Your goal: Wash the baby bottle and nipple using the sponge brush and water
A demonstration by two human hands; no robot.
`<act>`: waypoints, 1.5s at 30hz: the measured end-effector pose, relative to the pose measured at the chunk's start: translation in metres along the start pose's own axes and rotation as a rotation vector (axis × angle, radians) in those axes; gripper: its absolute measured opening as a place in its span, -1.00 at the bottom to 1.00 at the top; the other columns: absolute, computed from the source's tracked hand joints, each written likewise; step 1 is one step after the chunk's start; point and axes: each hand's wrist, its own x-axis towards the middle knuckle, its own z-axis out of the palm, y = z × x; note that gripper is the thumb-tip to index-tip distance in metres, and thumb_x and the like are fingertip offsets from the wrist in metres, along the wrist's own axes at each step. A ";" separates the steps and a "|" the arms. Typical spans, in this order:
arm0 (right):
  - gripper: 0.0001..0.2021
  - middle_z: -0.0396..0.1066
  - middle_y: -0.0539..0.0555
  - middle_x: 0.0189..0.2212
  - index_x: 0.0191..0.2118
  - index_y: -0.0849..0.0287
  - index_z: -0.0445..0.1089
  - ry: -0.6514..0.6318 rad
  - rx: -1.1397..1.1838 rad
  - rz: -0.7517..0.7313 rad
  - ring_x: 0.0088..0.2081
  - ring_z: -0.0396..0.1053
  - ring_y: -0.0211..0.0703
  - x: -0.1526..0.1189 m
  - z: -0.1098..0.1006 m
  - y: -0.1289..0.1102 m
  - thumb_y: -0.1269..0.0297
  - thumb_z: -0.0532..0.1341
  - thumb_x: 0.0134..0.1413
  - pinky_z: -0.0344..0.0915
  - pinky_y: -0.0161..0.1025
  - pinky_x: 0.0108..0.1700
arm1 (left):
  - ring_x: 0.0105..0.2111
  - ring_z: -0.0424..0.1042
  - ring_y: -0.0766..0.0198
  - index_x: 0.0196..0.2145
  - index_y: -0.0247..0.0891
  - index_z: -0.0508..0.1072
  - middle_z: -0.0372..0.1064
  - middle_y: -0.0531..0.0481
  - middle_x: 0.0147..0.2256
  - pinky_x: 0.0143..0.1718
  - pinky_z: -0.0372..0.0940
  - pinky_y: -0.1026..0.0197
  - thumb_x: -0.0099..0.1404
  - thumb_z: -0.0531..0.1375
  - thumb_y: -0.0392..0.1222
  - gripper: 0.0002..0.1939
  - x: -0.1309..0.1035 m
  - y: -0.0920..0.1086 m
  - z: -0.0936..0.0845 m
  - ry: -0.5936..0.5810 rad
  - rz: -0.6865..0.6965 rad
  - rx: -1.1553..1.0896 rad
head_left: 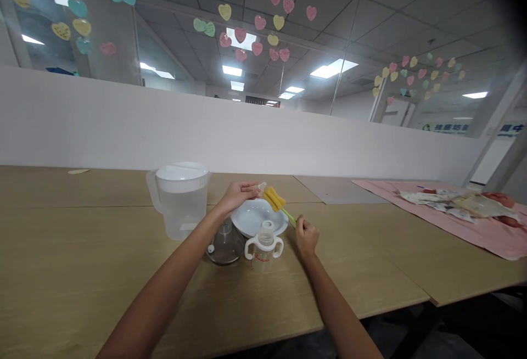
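My right hand (pixel 307 236) is closed round the green handle of a bottle brush, whose yellow sponge head (pixel 274 198) is over the white bowl (pixel 259 217). In my left hand (pixel 239 194), a small clear plastic piece (pixel 261 187) is pinched beside the sponge head. Its exact kind is too small to make out. In front of the bowl a clear baby bottle (pixel 263 252) with two white handles stands upright, a white ring-shaped part (pixel 267 225) showing just behind its open neck. Below my left wrist lies a dark, shiny round dish (pixel 225 249), with a clear part on it.
A lidded clear pitcher (pixel 183 205) of water stands left of the bowl. Far right, a pink cloth (pixel 486 235) carries crumpled packets (pixel 465 203). A thin pale flat piece (pixel 78 172) lies at the back left. Behind the wooden table (pixel 123 271) rises a white partition (pixel 255 139) with glass above.
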 end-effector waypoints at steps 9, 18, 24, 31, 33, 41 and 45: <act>-0.52 -0.18 -0.11 -0.78 -0.76 0.17 -0.11 0.010 0.060 -0.038 -0.67 -0.13 -0.41 -0.001 -0.001 0.000 0.05 -0.13 0.08 -0.18 -0.32 -0.54 | -0.25 0.42 0.19 -0.15 -0.39 0.43 0.46 -0.13 -0.25 -0.16 0.27 0.14 0.06 0.22 -0.16 -0.62 0.003 -0.003 -0.001 0.004 0.084 0.281; -0.53 -0.19 -0.11 -0.76 -0.75 0.16 -0.14 0.012 0.071 0.011 -0.66 -0.14 -0.41 -0.002 -0.001 0.001 0.04 -0.13 0.08 -0.17 -0.34 -0.55 | -0.19 0.39 0.13 -0.23 -0.37 0.47 0.44 -0.13 -0.19 -0.13 0.24 0.13 0.07 0.17 -0.14 -0.67 0.002 -0.002 -0.003 0.015 0.180 0.464; -0.54 -0.20 -0.10 -0.75 -0.73 0.15 -0.14 0.023 0.106 0.077 -0.65 -0.11 -0.40 -0.002 -0.001 0.000 0.02 -0.13 0.07 -0.16 -0.34 -0.56 | -0.23 0.40 0.13 -0.30 -0.37 0.49 0.47 -0.08 -0.26 -0.17 0.24 0.16 0.05 0.18 -0.11 -0.70 0.000 0.003 -0.003 0.013 0.213 0.506; -0.53 -0.18 -0.10 -0.75 -0.73 0.15 -0.14 -0.022 0.101 0.060 -0.65 -0.12 -0.40 -0.002 -0.001 -0.001 -0.01 -0.15 0.07 -0.17 -0.33 -0.56 | -0.30 0.41 0.17 -0.38 -0.33 0.49 0.48 0.01 -0.36 -0.26 0.26 0.22 0.10 0.12 -0.06 -0.71 -0.004 0.003 -0.001 -0.041 0.223 0.606; -0.53 -0.17 -0.10 -0.76 -0.73 0.15 -0.14 -0.024 0.083 0.053 -0.65 -0.13 -0.40 -0.001 -0.001 -0.001 -0.01 -0.15 0.07 -0.17 -0.33 -0.56 | -0.27 0.41 0.16 -0.33 -0.34 0.47 0.47 -0.03 -0.31 -0.26 0.26 0.22 0.07 0.15 -0.06 -0.70 -0.005 0.003 0.001 -0.056 0.217 0.581; -0.51 -0.13 -0.09 -0.78 -0.76 0.16 -0.10 -0.023 0.049 -0.013 -0.66 -0.12 -0.40 -0.001 0.000 0.003 0.01 -0.16 0.08 -0.17 -0.33 -0.55 | -0.27 0.38 0.22 -0.22 -0.34 0.37 0.39 -0.09 -0.26 -0.26 0.27 0.24 -0.01 0.20 -0.18 -0.64 -0.010 0.004 0.005 -0.139 0.259 0.646; -0.50 -0.09 -0.08 -0.79 -0.77 0.17 -0.06 -0.029 0.007 -0.028 -0.67 -0.10 -0.39 -0.002 0.000 0.003 0.02 -0.17 0.09 -0.18 -0.32 -0.54 | -0.29 0.37 0.23 -0.12 -0.26 0.33 0.37 -0.02 -0.28 -0.26 0.25 0.25 0.03 0.12 -0.26 -0.61 -0.016 0.011 0.002 -0.165 0.299 0.882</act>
